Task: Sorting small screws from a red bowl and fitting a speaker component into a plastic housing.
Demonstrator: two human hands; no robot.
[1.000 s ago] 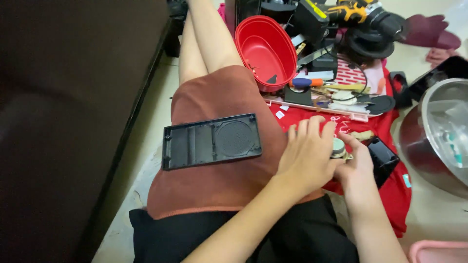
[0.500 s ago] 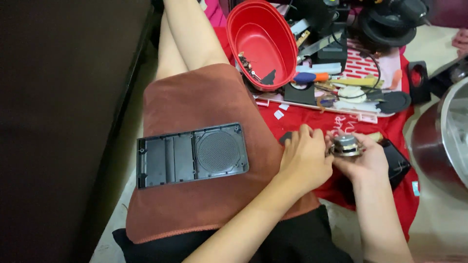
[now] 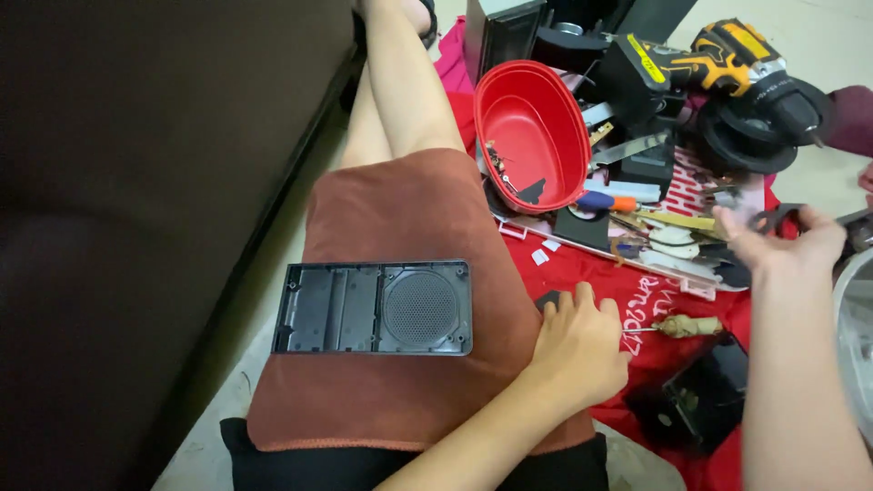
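A black plastic panel (image 3: pixel 375 307) with a round speaker grille lies flat on the brown cloth (image 3: pixel 400 382) over my thigh. My left hand (image 3: pixel 582 344) rests palm down at the cloth's right edge, on the red mat (image 3: pixel 627 291), gripping nothing that shows. Just right of its fingers lies a small screwdriver (image 3: pixel 687 325) with a pale handle, its thin shaft pointing at the hand. My right hand (image 3: pixel 773 244) is out to the right above the mat, fingers closed on a small dark round part (image 3: pixel 775 218).
A red oval bowl (image 3: pixel 532 136) with small screws leans beyond the cloth. Behind it are a yellow-and-black power drill (image 3: pixel 709 59), black housings and loose tools. A black box (image 3: pixel 705 395) lies by my right forearm, a metal bowl (image 3: pixel 855 318) at far right, dark furniture (image 3: pixel 136 227) on the left.
My hands have come apart. The right hand has moved away to the right with the small round part, and the left hand has dropped onto the mat beside the cloth.
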